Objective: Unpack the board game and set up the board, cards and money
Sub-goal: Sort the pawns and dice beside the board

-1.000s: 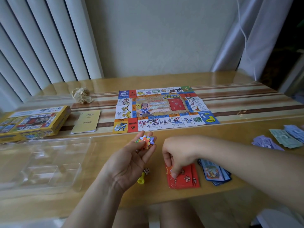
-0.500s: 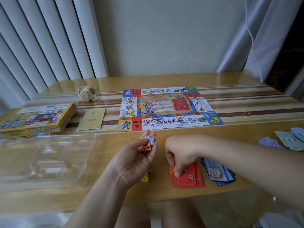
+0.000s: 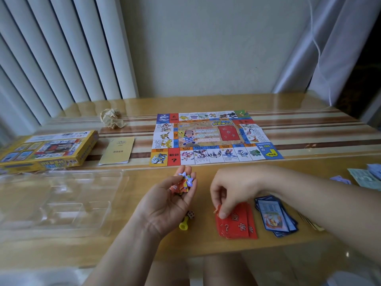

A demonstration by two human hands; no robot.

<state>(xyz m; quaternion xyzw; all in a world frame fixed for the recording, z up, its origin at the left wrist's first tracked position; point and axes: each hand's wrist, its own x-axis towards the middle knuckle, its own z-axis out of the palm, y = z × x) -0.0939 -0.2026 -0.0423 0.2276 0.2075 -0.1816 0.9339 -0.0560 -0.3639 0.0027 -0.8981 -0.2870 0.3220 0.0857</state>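
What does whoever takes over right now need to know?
Left hand: palm up, holds a pile of colourful tokens.
Right hand: fingers pinch a small orange piece over the red cards.
Placed: board unfolded flat; blue cards beside the red; money loose at the right edge; die and yellow pawn by the left hand.
Done: unpacking, board.
Left, probably: set down the tokens, square both card stacks, sort the money.
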